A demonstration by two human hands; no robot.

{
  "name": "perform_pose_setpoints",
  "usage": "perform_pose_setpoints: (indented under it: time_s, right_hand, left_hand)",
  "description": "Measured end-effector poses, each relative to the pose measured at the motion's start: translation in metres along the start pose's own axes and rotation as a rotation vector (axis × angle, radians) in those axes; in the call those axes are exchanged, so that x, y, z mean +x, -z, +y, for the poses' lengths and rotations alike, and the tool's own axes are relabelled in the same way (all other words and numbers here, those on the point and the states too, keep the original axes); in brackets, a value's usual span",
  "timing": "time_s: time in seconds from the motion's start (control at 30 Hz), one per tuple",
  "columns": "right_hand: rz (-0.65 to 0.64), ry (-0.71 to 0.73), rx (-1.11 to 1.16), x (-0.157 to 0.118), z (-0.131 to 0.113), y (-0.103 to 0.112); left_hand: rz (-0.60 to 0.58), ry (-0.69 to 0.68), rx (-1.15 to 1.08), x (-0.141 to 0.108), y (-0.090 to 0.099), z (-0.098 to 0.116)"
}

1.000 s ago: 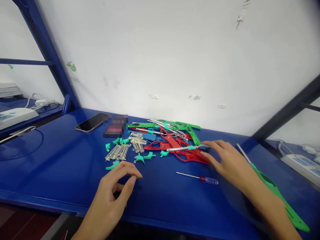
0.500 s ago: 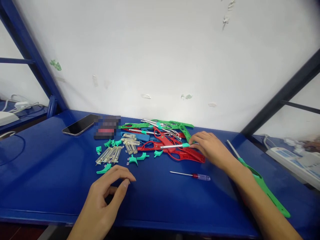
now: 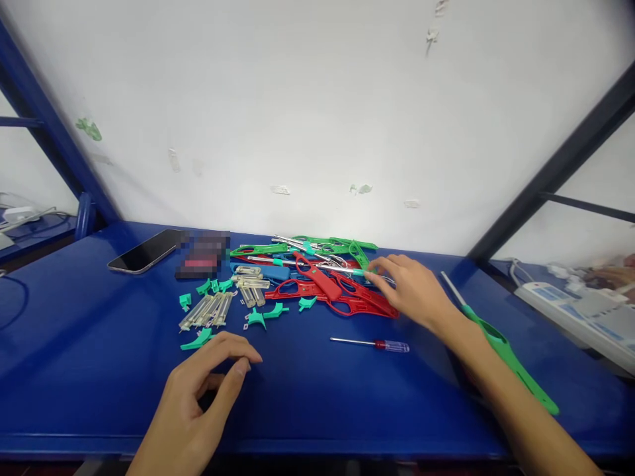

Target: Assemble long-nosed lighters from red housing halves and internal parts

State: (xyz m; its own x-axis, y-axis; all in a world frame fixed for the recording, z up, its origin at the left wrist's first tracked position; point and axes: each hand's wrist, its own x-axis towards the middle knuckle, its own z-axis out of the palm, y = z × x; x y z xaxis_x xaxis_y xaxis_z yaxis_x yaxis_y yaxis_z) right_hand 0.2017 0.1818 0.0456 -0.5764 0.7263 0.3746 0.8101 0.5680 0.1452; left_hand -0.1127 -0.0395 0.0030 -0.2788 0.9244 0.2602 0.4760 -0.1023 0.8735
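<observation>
Rod [image 3: 340,269] in the pinch, with the right hand's [image 3: 411,291] thumb and fingertips at its teal collar [image 3: 358,272], just beyond the front red casings [image 3: 325,283]! Whether it's off the pile or lying on it, I can't tell. Left hand [image 3: 187,380] sits nearer, holding nothing, thumb up against a curled forefinger. Step in hand, by my reading: handling that one rod; the next move calls for a firm grip and care around the crossing parts. Count time: one screwdriver [image 3: 394,346], one phone [image 3: 146,252], one long green lighter [image 3: 520,372] out right, one blue casing [image 3: 274,272] showing. Loose teal triggers [image 3: 256,320], about eight! Clear tubes [image 3: 211,311] lie in two clusters, too overlapped to number surely; same for the other rods, the red casings and the green casings [image 3: 260,250].
</observation>
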Motion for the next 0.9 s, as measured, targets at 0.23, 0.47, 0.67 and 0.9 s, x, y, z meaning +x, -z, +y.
perform_pose_setpoints:
  time_s: [0.23,0.47,0.67,0.9]
  right_hand:
    - [-0.038,0.055,0.061,-0.022,-0.017,0.001]
    - [0.081,0.003,0.091,-0.054,-0.01,0.023]
    - [0.131,0.166,0.373,-0.082,-0.075,0.047]
    - [0.161,0.261,0.468,-0.069,-0.111,0.043]
  left_hand:
    - [-0.051,0.039,-0.023,0.002,-0.001,0.006]
    - [-0.032,0.1,-0.075,-0.001,-0.002,0.022]
    - [-0.043,0.076,0.019,-0.002,-0.002,0.014]
    - [-0.118,0.058,0.061,-0.004,-0.003,0.01]
